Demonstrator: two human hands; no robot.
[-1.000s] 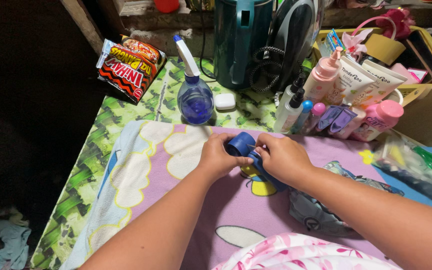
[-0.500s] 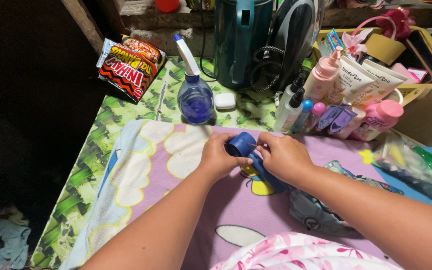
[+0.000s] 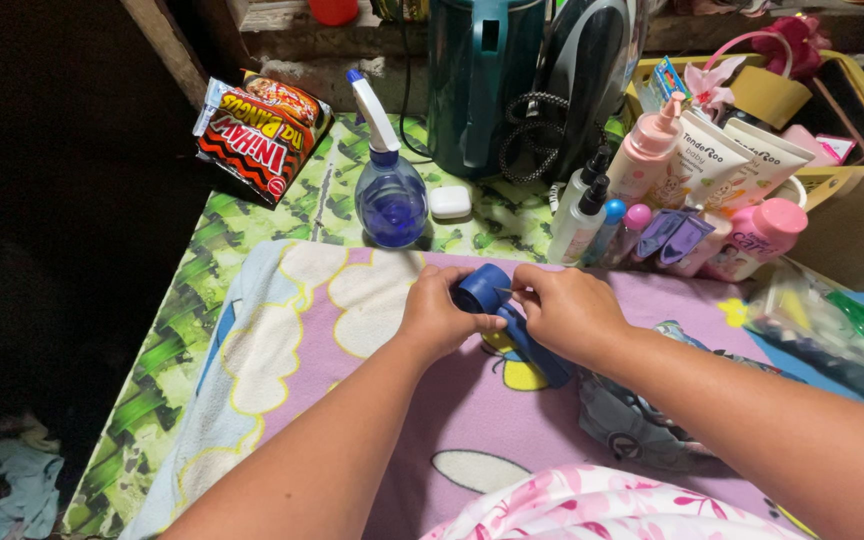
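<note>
Biggest worry right now is the blue gadget (image 3: 512, 325) slipping. It's a dark blue plastic thing with a round head and a long handle, and I've only got it by the head end while the handle lies loose on the blanket (image 3: 352, 330). If I push too hard with the right, I reckon it twists out of my left and skids toward the bottles. The spray bottle (image 3: 389, 195) stands just beyond my knuckles on the leaf-print cloth (image 3: 202, 290), so a sudden jerk forward could knock it over. Same for the small bottles (image 3: 592, 215) lined up to the right of it, they're close enough to go like dominoes.

Other risk is that I'm pinching something thin at the head, maybe a pin or a bit of wire, too small to tell. If it slips, my left thumb is right there in the way.

Hands: my left hand (image 3: 437, 320) is curled tight around the round head, fingers closed on it from the left side. My right hand (image 3: 572, 315) is bunched up too, fingertips pressed together at the top of the head, and the palm rests over the handle. Neither is open at all. The gadget sits between them, down on the purple part of the blanket, about mid-table.
</note>
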